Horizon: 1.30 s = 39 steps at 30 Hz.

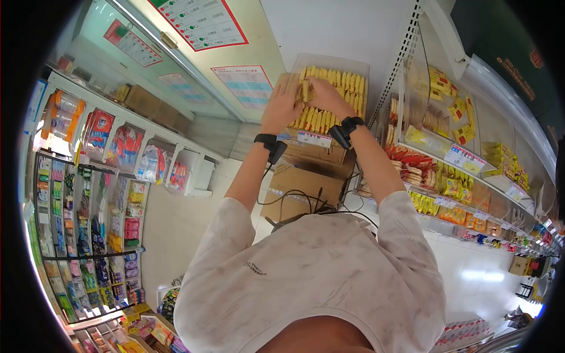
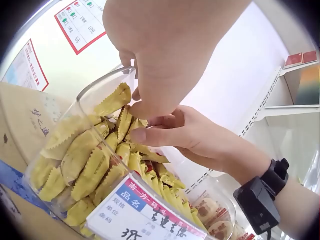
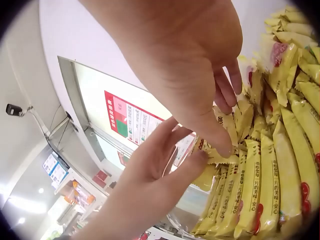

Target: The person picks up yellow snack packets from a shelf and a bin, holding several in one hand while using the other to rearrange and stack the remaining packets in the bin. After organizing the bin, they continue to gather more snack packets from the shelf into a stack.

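Note:
A clear plastic bin (image 1: 332,60) holds rows of small yellow wrapped snack packets (image 1: 321,122), most standing on end. Both hands are over its left side, close together. My left hand (image 1: 281,107) reaches in at the left wall, its thumb and fingers pinching a yellow snack packet (image 1: 306,91). From the other side my right hand (image 1: 331,100) grips a packet between thumb and fingers, seen in the right wrist view under the right thumb (image 3: 222,142). The fingertips of the two hands nearly meet, and they partly hide the packets beneath.
A price label (image 2: 142,210) sits on the bin's front. Cardboard boxes (image 1: 303,188) and black cables stand below. Shelves of bagged snacks (image 1: 453,176) run along the right; a glass panel and hanging goods (image 1: 123,144) are on the left.

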### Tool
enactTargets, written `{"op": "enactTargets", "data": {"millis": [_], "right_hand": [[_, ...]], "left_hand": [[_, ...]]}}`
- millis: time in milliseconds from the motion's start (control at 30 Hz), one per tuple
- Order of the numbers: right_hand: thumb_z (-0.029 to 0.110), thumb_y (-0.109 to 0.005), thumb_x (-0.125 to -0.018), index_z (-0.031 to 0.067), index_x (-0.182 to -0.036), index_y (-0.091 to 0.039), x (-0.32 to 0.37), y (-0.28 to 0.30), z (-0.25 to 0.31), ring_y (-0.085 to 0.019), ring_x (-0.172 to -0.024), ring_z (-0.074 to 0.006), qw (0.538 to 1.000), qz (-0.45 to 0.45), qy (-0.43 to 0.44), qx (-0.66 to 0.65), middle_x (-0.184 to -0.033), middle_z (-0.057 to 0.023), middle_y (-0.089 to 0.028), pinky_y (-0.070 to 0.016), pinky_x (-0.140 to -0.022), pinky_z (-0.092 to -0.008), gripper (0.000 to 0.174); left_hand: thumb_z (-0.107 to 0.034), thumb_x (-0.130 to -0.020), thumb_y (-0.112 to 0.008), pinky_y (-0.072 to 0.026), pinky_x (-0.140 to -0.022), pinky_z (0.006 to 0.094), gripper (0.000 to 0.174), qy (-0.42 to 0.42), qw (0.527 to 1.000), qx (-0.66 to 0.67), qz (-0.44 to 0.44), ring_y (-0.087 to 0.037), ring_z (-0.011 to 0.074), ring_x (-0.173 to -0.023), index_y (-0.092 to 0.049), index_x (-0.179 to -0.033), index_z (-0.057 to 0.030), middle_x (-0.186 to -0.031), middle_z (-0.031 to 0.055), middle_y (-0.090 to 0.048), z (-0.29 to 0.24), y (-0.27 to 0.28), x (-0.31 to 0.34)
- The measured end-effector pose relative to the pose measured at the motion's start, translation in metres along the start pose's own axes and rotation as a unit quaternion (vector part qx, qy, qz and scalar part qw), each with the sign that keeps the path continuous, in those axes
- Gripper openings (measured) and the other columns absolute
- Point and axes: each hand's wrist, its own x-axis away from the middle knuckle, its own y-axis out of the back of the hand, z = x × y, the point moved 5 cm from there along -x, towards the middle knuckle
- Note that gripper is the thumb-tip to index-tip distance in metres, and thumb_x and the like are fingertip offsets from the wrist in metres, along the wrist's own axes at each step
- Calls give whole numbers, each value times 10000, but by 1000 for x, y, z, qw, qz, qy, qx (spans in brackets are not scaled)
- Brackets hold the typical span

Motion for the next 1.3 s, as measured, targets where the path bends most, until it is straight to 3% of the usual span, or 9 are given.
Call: {"op": "enactTargets", "data": {"millis": [300,400,533,700,833,933,1033,1300], "right_hand": [[161,-839,-744,9,-1346,-478,14,3,2,-601,-1116,-425,1000,-23,4,-11,-1161,-246,-641,-503,-944,-474,718],[144,-825,-740,-3,-1319,-487,16,3,7,-596,-1116,-433,999,-29,13,13,-1147,-245,-644,-504,-946,-477,686],[133,-824,-741,-20,-1342,-476,9,-1,10,-589,-1133,-428,998,-40,34,28,-1136,-248,-645,-503,-947,-465,711],[176,-865,-704,11,-1483,-399,-3,-7,9,-574,-1164,-426,997,-29,53,45,-1147,-236,-652,-479,-989,-476,923],[195,-896,-668,68,-1543,-361,-14,-12,9,-531,-1235,-424,997,37,35,50,-1128,-225,-655,-454,-1049,-475,1033],[198,-894,-666,86,-1531,-383,-25,-26,3,-506,-1262,-416,996,17,48,78,-1122,-221,-645,-457,-1052,-462,1011],[206,-892,-673,72,-1494,-424,-19,-21,3,-523,-1241,-412,998,51,31,5,-1183,-224,-633,-460,-1042,-462,955],[247,-922,-651,84,-1431,-486,-5,-10,18,-559,-1214,-393,995,-28,59,-73,-1212,-214,-641,-465,-1023,-473,908]], "left_hand": [[-10,-942,-595,-376,-1145,473,559,78,986,148,0,-402,457,-1405,-411,-1470,-5,-1444,258,-499,22,-22,10],[-72,-928,-612,-428,-1087,471,575,24,995,54,-77,-470,457,-1324,-422,-1467,-12,-1447,273,-467,17,-13,12],[-46,-875,-651,-411,-1109,488,500,10,996,30,-87,-420,467,-1372,-531,-1358,1,-1433,245,-479,4,0,18],[-52,-800,-733,-385,-1143,506,364,40,997,-55,-44,-371,473,-1422,-697,-1159,-6,-1456,216,-482,-9,17,36],[-56,-808,-736,-386,-1139,515,379,42,996,-65,-34,-382,466,-1416,-701,-1183,-17,-1456,204,-499,-5,17,44],[-49,-813,-733,-385,-1139,515,387,45,996,-72,-37,-392,456,-1413,-706,-1198,-26,-1443,195,-517,-1,19,44],[-43,-818,-732,-387,-1134,513,395,57,994,-82,-44,-403,447,-1408,-710,-1213,-39,-1434,197,-528,1,19,42],[-65,-832,-735,-400,-1106,510,374,61,992,-101,-52,-432,448,-1387,-724,-1206,-53,-1432,211,-531,5,15,35]]}}
